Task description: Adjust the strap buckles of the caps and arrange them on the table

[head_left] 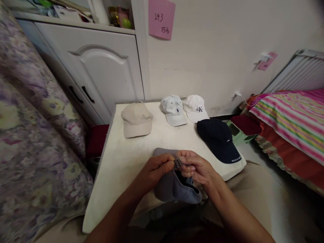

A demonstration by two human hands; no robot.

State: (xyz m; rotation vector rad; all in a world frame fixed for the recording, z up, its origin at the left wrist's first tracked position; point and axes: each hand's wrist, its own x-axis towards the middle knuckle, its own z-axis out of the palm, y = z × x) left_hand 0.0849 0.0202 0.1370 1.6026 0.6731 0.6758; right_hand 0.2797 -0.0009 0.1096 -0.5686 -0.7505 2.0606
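Observation:
A grey-blue baseball cap is between my hands near the front edge of the table, its dark inside partly showing. My left hand pinches a small metal buckle on the cap's back strap. From the other side, my right hand is closed on the strap by the same buckle, with the fingers curled under it. The fingers hide part of the strap, so I cannot tell how it is threaded.
On the white table lie a beige cap, a pale blue cap, a white cap and a navy cap. A floral curtain hangs at left, a cabinet stands behind, and a bed is at right.

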